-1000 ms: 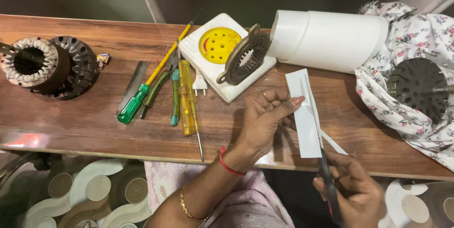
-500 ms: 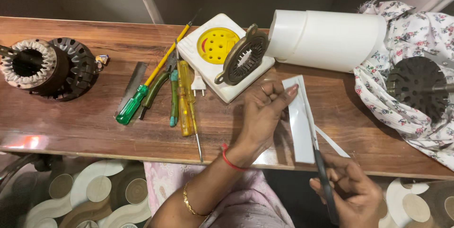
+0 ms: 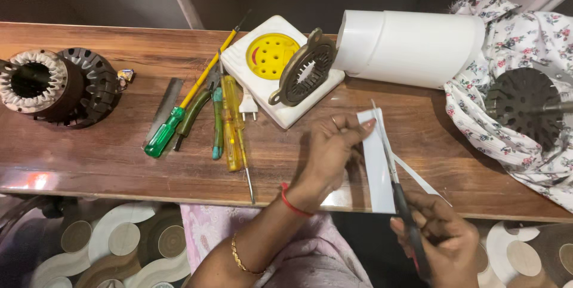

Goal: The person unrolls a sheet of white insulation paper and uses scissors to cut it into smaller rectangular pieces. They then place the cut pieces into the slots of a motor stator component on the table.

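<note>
The left hand point(image 3: 328, 153) pinches the paper point(image 3: 377, 171) at its top. The right hand point(image 3: 439, 243), at 5 o'clock, grips scissors point(image 3: 397, 189) cutting it.

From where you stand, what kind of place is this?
Probably a small home repair bench for electric motors or fans: a wound motor stator sits on the wooden table, screwdrivers lie beside it, and a flowered cloth holds another motor part.

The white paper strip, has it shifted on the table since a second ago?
No. The white paper strip lies at the same spot below the white cylinder.
</note>
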